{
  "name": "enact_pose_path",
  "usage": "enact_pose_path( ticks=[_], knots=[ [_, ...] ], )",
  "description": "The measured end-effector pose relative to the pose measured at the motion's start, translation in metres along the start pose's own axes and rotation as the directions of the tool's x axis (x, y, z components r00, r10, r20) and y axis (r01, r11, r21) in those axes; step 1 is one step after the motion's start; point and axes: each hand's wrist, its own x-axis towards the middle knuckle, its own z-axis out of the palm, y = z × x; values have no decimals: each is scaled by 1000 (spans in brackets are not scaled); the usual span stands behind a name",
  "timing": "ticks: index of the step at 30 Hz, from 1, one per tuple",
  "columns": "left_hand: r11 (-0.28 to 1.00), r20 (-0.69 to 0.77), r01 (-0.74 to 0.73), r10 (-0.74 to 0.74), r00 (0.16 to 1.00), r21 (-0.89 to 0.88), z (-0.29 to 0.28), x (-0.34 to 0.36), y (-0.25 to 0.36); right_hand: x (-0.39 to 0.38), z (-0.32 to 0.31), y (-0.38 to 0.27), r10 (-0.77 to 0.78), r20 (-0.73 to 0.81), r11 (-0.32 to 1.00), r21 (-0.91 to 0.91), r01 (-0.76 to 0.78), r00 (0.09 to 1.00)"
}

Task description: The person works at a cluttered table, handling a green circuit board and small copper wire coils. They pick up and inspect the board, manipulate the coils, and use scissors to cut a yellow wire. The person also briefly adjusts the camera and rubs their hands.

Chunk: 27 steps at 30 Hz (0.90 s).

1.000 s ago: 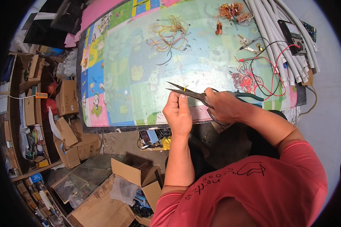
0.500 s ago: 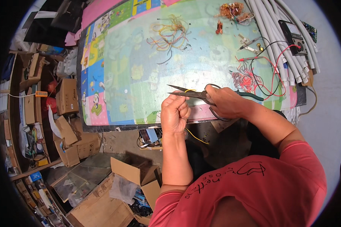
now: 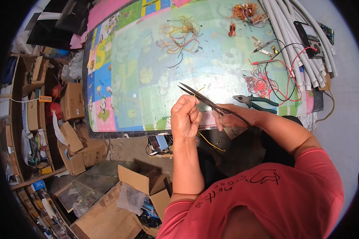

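Observation:
My left hand (image 3: 184, 117) is closed in a pinch on a thin yellow wire (image 3: 212, 145). Its lower length hangs past the table edge, and a short end sticks up beyond the fingertips. Dark metal scissors (image 3: 206, 101) are held in my right hand (image 3: 232, 116), fingers around the handles. Their long blades point up-left, nearly closed, and cross the wire just by my left fingertips; whether they bite into it I cannot tell. Green-handled pliers (image 3: 256, 101) lie on the table beyond my right hand.
A tangle of yellow and dark wires (image 3: 183, 38) lies at the table's far middle. Right of it are copper wire (image 3: 245, 11), red wires (image 3: 260, 84), a multimeter (image 3: 308, 39) with leads and white tubes (image 3: 281, 38). Cardboard boxes (image 3: 72, 101) stand at left.
The scissors have turned, their handles swinging down and right, and the blades have come nearer together. My right hand has shifted down, uncovering the pliers' jaws. My left hand has barely moved.

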Motion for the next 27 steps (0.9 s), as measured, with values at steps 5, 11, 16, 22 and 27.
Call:
enact_pose_path(
  ticks=[5,11,16,22,27],
  knots=[
    [1000,16,-6,6,1000,-9,3,-1,0,-2,1,3,66,70,966,244,-81,995],
    [997,59,-39,36,998,59,-2,2,-3,1,2,9,-101,-66,990,-101,94,993],
    [995,39,-37,33,999,96,-1,2,-5,-6,-3,-1,-36,-62,960,-280,17,997],
    [980,-15,-42,46,999,197,0,1,-5,-1,-11,10,-199,-77,876,-461,142,977],
    [783,-9,-250,310,951,570,2,5,-19,5,-11,20,-95,-191,916,-402,10,977]
  ],
)
